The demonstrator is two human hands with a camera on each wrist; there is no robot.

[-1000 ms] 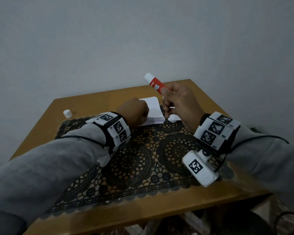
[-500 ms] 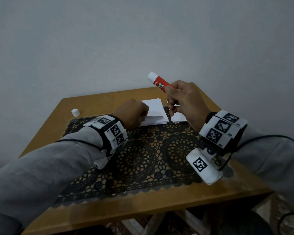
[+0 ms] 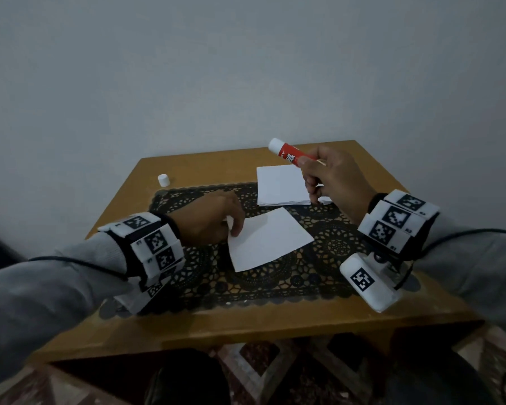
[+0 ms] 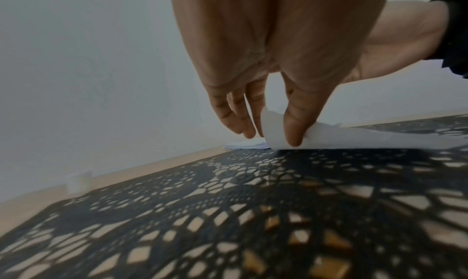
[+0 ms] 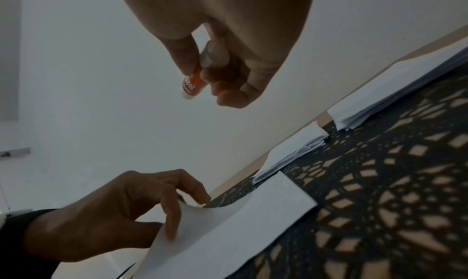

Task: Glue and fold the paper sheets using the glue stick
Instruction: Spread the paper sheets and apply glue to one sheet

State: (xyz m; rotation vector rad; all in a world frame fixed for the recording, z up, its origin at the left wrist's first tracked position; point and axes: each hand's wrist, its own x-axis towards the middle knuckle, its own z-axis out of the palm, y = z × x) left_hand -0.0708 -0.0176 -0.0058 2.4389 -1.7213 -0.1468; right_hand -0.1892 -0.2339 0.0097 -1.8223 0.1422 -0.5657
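Paper sheet (image 3: 268, 239), one alone, lies on the black lace mat (image 3: 327, 247) mid-bench, its near-left corner pinched and curled up by the left hand (image 3: 214, 217), probably to square it for gluing. The right hand (image 3: 333, 176) grips one glue stick (image 3: 289, 153) aloft, likely ready to spread. One stack of sheets (image 3: 281, 185) waits behind; one white cap (image 3: 163, 180) stands far left.

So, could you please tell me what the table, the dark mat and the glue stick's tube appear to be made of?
The table looks like wood or wood-look laminate: smooth, tan, slightly glossy. The dark mat seems crocheted lace or moulded vinyl: openwork rosettes showing the table through. The glue stick looks like plastic: a smooth red printed tube with a white end.
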